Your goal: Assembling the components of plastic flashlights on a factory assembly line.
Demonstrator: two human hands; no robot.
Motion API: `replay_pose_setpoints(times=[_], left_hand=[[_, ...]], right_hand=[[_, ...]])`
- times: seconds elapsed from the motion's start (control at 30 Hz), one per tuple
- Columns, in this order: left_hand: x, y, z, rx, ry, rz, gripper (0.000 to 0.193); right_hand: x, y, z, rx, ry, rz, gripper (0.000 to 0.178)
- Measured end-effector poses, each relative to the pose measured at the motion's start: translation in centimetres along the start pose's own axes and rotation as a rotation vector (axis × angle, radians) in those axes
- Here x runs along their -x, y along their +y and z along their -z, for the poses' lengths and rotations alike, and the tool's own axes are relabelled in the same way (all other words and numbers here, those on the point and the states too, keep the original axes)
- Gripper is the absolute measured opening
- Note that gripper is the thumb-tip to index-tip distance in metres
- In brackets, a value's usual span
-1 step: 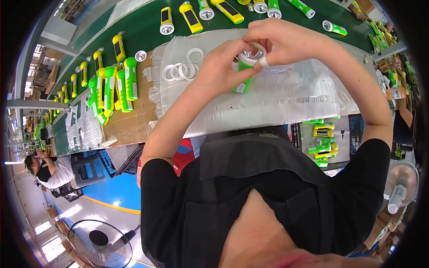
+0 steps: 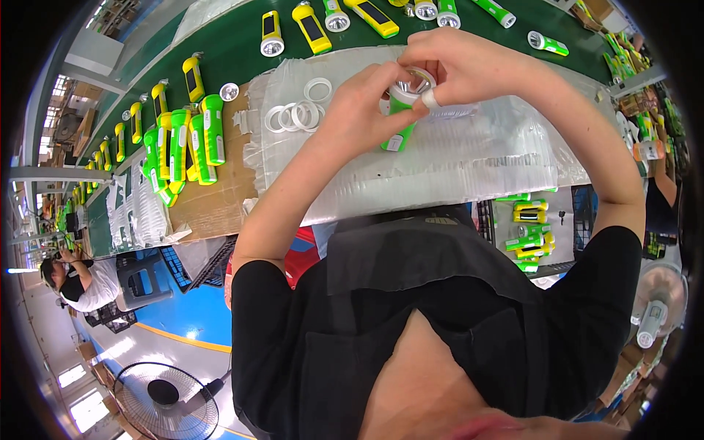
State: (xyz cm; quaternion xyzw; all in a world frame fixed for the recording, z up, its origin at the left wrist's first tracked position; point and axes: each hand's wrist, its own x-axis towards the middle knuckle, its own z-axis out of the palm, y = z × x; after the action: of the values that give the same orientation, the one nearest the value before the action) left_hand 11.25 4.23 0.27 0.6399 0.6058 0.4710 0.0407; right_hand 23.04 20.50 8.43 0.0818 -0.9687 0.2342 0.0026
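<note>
Both of my hands are closed around the head of a green flashlight (image 2: 400, 136), its silver reflector tilted up toward me. Fingers and thumb of my left hand (image 2: 359, 110) grip the rim from the left. On the other side, my right hand (image 2: 466, 70) pinches the same rim, with a white wrap on one finger. The fingers hide part of the flashlight's head. To the left of my left hand, several white rings (image 2: 304, 114) lie on the plastic-covered work surface (image 2: 469, 158).
Green and yellow flashlights are piled (image 2: 180, 143) on cardboard at the left. More line the green conveyor belt (image 2: 235, 62) beyond. Below the table's edge at right, a crate (image 2: 532, 231) holds several flashlights. A fan (image 2: 165, 400) stands lower left; another person (image 2: 81, 279) sits far left.
</note>
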Motion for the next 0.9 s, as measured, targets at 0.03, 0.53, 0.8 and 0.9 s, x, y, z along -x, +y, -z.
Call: replay_pose_setpoints(times=[0.03,0.53,0.8,0.9], left_hand=[[-0.1,-0.1,-0.1,-0.003,0.021,-0.032,0.042],[-0.6,0.4,-0.4,0.013,0.011,0.068,0.037],[-0.5,-0.5,-0.5,-0.012,0.086,0.021,0.039],[-0.4,-0.4,-0.7,-0.051,0.081,0.0,0.039]], right_hand=[[0.0,0.0,-0.3,0.0,0.029,-0.081,0.037],[0.2,1.3,-1.1,0.032,0.181,0.198,0.054],[-0.7,-0.8,0.0,0.195,0.059,-0.358,0.059],[-0.6,-0.3,-0.7,0.13,-0.012,-0.313,0.054]])
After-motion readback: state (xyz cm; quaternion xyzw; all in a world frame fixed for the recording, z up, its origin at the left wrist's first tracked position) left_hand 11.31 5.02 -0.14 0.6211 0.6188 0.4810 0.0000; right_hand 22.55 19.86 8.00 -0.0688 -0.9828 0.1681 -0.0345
